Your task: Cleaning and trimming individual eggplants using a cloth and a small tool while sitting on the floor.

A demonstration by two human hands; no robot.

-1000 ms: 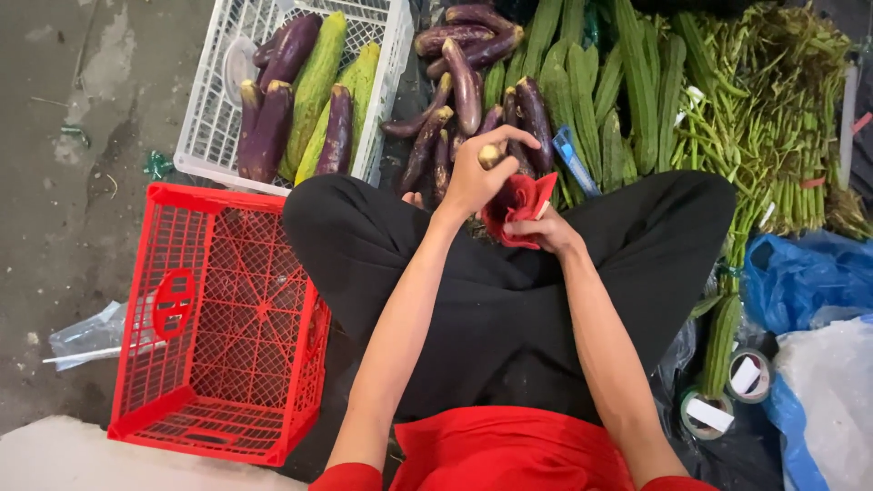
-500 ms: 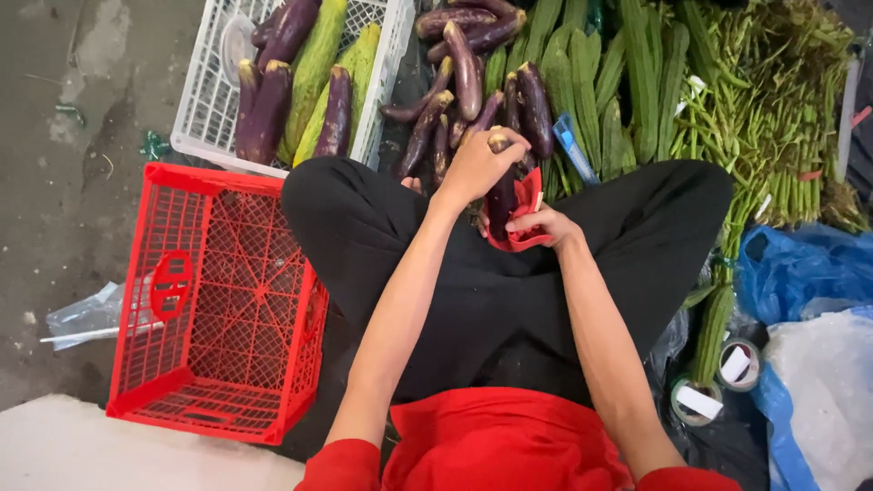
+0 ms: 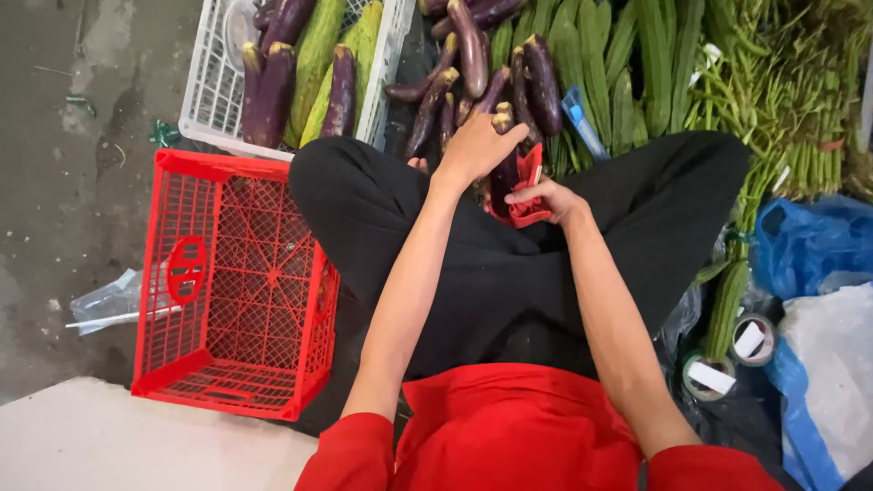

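Left hand [image 3: 473, 150] grip clamped on dark purple eggplant [image 3: 503, 173]; right hand [image 3: 550, 198] grip pinches thin red plastic bag [image 3: 527, 193] just beside it.

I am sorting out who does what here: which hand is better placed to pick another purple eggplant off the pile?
Probably the left hand: it rests on the long purple eggplants, while the right hand grips the red tool.

left hand [image 3: 473, 150] now gripping eggplant [image 3: 503, 173] upright, red bag [image 3: 526, 195] drawn up around it by right hand [image 3: 550, 195]
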